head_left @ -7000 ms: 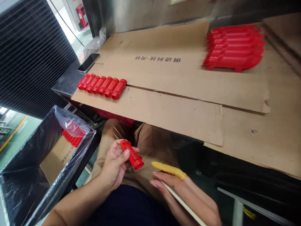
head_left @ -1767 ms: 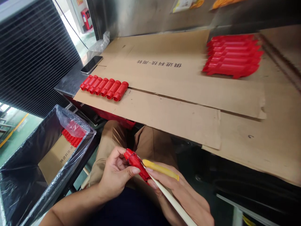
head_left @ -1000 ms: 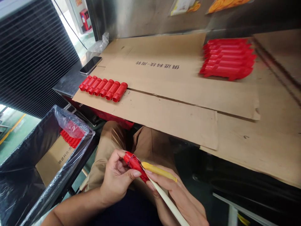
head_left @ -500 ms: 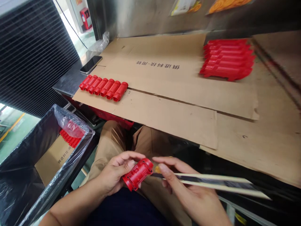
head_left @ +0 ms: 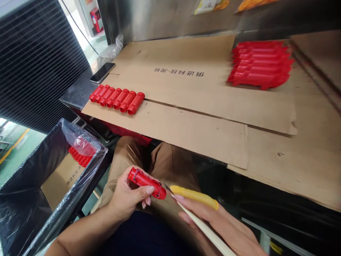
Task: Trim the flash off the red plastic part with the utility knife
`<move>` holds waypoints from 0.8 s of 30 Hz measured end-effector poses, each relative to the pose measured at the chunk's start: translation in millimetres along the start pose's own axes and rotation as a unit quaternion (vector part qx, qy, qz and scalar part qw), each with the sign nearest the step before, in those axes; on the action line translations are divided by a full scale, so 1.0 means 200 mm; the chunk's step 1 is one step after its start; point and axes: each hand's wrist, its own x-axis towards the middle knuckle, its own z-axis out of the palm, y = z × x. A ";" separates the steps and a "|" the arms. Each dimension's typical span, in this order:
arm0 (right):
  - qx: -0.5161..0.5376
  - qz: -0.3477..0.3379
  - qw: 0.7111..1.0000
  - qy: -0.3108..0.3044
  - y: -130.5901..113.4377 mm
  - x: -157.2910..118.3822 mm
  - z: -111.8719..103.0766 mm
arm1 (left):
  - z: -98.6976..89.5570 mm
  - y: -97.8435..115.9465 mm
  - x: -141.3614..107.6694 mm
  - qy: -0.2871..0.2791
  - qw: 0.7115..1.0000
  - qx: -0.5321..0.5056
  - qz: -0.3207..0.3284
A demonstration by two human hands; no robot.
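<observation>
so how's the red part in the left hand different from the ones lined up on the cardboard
The red plastic part is pinched up in the left hand, while the red tubes lie flat on the cardboard. The held part shows a recessed, ridged face; the tubes show smooth rounded sides. It is alone and angled; they sit tightly side by side. All are bright red and elongated.

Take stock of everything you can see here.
Plastic tubes: seven, red, in a row on the cardboard.
Moulded parts: several, red, stacked at far right on the cardboard.
Cardboard sheets: several, brown, spread over the bench.
Smartphone: one, black, on the dark bench top by the cardboard.
Lined bin: one, black, lower left, with red parts inside.
Left hand: one, holding a red tube.
Right hand: one, holding a pale pointed tool, yellow cover on one finger.
</observation>
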 end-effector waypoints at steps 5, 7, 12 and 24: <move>0.075 0.022 0.996 0.039 -0.03 -0.01 0.04 | 0.01 0.01 -0.01 -0.006 1.000 0.012 -0.004; 0.088 0.028 0.995 0.042 -0.04 -0.01 0.06 | 0.01 0.01 -0.01 -0.012 1.000 0.020 -0.004; 0.088 0.014 0.996 0.032 -0.03 -0.01 0.05 | 0.00 0.01 -0.02 -0.022 0.999 0.026 -0.001; 0.084 0.021 0.996 0.012 -0.02 0.00 0.04 | 0.01 0.01 0.00 -0.032 0.999 -0.011 -0.006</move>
